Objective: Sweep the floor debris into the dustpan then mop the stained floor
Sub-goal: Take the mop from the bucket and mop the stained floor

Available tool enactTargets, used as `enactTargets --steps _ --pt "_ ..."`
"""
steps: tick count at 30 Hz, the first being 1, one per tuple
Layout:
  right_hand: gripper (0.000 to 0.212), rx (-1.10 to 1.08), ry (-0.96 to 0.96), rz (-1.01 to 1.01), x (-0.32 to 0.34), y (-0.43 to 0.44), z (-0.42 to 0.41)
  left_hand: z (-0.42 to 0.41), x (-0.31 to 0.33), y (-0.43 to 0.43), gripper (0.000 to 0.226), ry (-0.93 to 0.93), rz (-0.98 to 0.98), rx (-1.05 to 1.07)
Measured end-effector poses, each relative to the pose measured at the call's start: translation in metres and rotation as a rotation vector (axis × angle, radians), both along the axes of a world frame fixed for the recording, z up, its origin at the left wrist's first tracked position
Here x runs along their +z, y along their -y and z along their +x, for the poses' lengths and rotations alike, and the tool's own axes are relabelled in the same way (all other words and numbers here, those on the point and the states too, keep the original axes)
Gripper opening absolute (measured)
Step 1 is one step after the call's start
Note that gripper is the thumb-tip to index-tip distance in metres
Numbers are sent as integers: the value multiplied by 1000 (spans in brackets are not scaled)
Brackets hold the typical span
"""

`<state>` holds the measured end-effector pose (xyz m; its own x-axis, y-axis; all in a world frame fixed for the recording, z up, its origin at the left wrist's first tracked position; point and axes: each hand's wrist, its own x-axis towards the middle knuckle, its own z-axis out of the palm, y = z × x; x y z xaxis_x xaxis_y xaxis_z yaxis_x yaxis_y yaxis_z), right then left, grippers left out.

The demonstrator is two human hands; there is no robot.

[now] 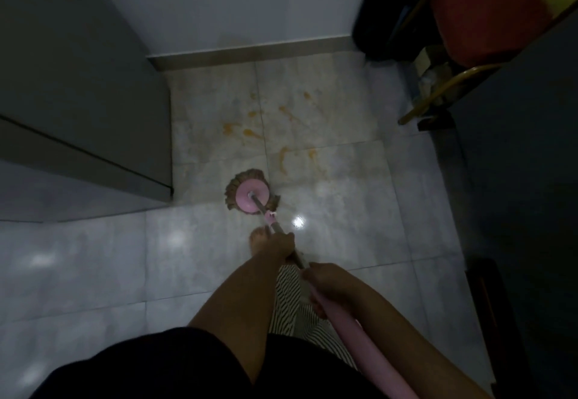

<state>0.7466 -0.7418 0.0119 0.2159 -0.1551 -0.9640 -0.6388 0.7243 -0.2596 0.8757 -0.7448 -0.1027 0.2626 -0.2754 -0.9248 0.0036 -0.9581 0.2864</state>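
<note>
A tall grey cabinet (pixel 84 92) fills the 9 to 10 o'clock side of the dim view, its lower corner ending just beside the mop head (pixel 249 196). That round head, a pink disc ringed by brownish strands, rests flat on the pale tiled floor (pixel 93 258) near the centre. Past it, toward 12 o'clock, orange stains (pixel 283 135) lie scattered across the tiles in blotches and streaks, the nearest streak just short of the strands, the farthest near the baseboard (pixel 256 53) under the white wall. The mop handle (pixel 347 314) slants from the disc down toward 5 o'clock, metal near the head and pink lower down. The left hand (pixel 278 247) is wrapped around the metal stretch of the shaft, fingers closed on it, with a bare foot (pixel 259 239) touching the floor just beneath. The right hand (pixel 328 283) is clenched on the pink grip lower along the same shaft. At 1 to 2 o'clock stands a chair (pixel 488 13) with a red cushion and a gold-coloured frame.
</note>
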Motion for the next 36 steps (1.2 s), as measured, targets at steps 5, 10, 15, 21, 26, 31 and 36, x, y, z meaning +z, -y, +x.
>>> enactTargets --steps 5,10,15,21,26,31,36 --pt "21 7 -6 -126 -33 26 68 66 -29 39 38 -32 -50 82" --pt "22 -110 33 -110 -71 106 176 174 -59 127 24 -5 -130 210" --pt "20 -180 121 -56 -91 190 251 258 -78 213 41 -6 -173 245" --pt "23 -273 135 14 -89 201 255 260 -76 232 43 6 -152 171" --pt "16 -304 90 11 -73 151 203 200 -50 187 21 -23 -145 136" --pt "25 -94 -22 -203 -51 78 110 103 -26 115 20 -111 -140 113" --pt "21 -150 22 -126 -13 -4 18 12 -8 29 27 -106 -115 -84"
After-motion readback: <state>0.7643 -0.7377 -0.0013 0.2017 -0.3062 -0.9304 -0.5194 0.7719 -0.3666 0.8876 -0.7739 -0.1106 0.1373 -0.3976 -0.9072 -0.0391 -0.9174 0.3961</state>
